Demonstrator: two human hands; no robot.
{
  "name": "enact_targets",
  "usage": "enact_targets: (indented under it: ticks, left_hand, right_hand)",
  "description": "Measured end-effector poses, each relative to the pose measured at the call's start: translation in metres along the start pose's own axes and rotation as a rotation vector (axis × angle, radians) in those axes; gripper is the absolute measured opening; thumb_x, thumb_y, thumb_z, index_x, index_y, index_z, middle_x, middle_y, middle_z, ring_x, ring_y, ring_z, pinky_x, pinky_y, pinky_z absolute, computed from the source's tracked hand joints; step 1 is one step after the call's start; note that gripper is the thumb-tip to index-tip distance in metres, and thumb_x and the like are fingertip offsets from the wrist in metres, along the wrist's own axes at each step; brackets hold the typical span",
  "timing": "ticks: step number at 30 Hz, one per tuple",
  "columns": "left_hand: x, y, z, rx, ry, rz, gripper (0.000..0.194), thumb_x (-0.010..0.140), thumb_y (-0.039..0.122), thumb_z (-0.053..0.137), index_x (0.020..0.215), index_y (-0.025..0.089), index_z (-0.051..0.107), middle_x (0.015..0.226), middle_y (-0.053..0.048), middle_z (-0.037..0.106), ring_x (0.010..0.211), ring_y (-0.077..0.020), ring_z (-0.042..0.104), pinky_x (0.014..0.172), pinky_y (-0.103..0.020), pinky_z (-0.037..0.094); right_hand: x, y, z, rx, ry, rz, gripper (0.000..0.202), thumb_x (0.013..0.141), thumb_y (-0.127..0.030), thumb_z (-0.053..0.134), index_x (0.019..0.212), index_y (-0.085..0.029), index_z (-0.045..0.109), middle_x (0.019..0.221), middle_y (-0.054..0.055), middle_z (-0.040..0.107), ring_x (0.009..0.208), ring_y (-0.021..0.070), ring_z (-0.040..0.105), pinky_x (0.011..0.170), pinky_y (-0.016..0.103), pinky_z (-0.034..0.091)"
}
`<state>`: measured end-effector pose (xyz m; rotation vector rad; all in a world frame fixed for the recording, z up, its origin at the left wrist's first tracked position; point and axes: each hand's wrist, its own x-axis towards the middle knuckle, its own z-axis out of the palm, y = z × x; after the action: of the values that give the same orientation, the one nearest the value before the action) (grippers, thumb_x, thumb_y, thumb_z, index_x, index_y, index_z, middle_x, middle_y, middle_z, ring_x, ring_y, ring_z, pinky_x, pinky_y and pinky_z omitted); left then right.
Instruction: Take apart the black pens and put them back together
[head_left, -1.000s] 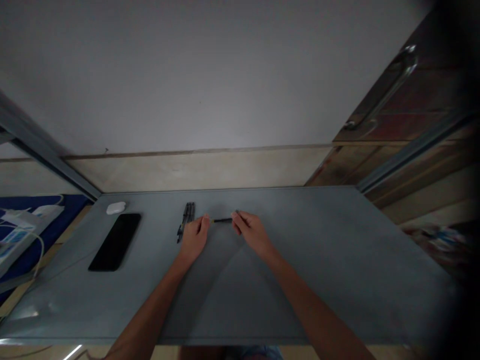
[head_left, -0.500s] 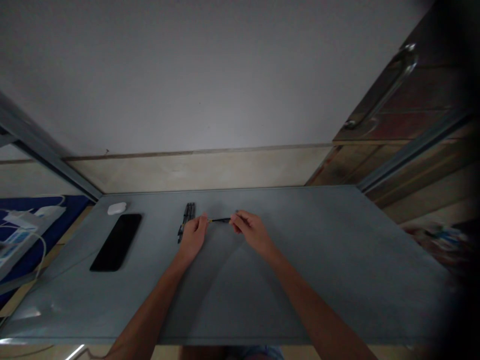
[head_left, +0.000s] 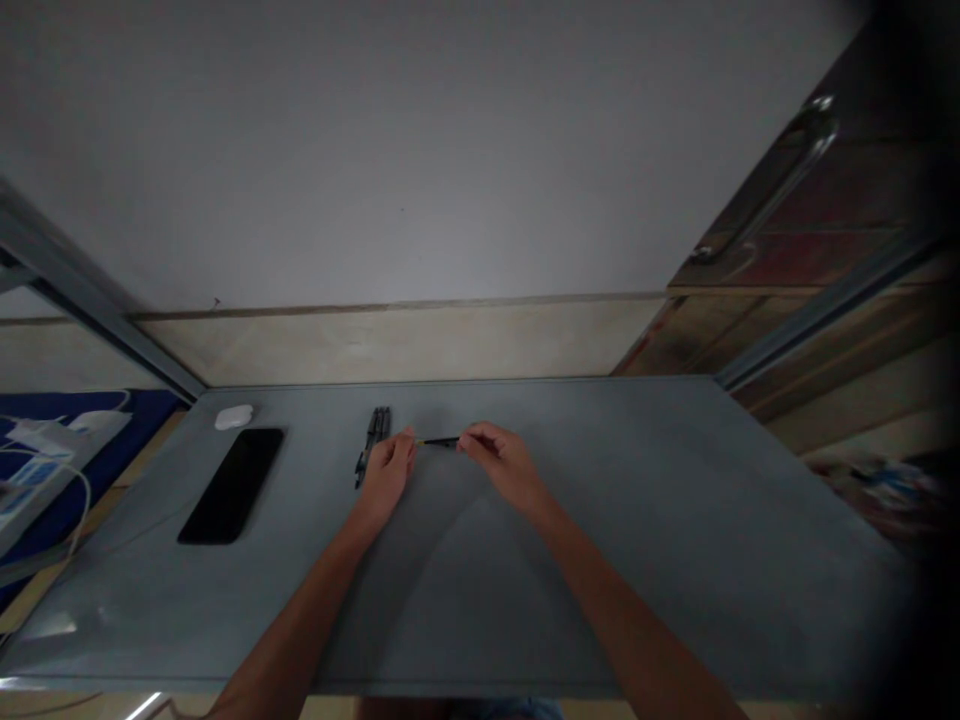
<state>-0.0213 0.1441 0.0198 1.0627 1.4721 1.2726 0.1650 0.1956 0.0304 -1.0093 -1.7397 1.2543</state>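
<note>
A thin black pen [head_left: 439, 442] with a yellowish section near its left end is held level above the grey table [head_left: 675, 520]. My left hand [head_left: 390, 470] is closed on the pen's left end. At the other end, the fingers of my right hand [head_left: 499, 460] pinch it. Just behind and left of my left hand lie several dark pens [head_left: 377, 428] side by side, partly covered by that hand. Whether the held pen is in one piece or two is too small to tell.
A black phone [head_left: 232, 487] lies on the table's left side, with a white earbud case [head_left: 234, 417] behind it. White power strips and cables [head_left: 52, 450] sit beyond the left edge. A pale wall [head_left: 405, 340] borders the back, and metal posts [head_left: 817, 310] rise at both rear corners.
Both hands stay nearly in place on the pen. The right fingers have shifted very slightly at its right end. The camera view has tilted a little.
</note>
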Motion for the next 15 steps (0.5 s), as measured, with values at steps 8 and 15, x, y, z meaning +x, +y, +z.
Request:
enact_targets:
  ticks: [8,15]
  left_hand:
    - [-0.0016,0.0010,-0.0008,0.065,0.022,0.039,0.050,0.088,0.061,0.043,0.058,0.022,0.029,0.052,0.007,0.026,0.045,-0.0076,0.022,0.043,-0.023,0.018]
    - [-0.0053,-0.0007,0.0026,0.258,-0.011,0.128,0.048,0.091,0.057,0.037,0.058,0.022,0.034,0.053,0.005,0.031,0.049,-0.0103,0.028,0.047,-0.025,0.022]
  right_hand:
    - [-0.0014,-0.0006,-0.0001,0.031,-0.018,-0.012,0.039,0.091,-0.048,0.050,0.068,-0.020,0.063,0.067,0.002,0.062,0.065,0.0152,0.056,0.066,0.027,0.044]
    - [0.0001,0.0033,-0.0006,0.066,0.037,0.042,0.043,0.090,-0.052,0.051,0.064,-0.020,0.060,0.060,0.001,0.058,0.057,0.0141,0.052,0.057,0.027,0.041]
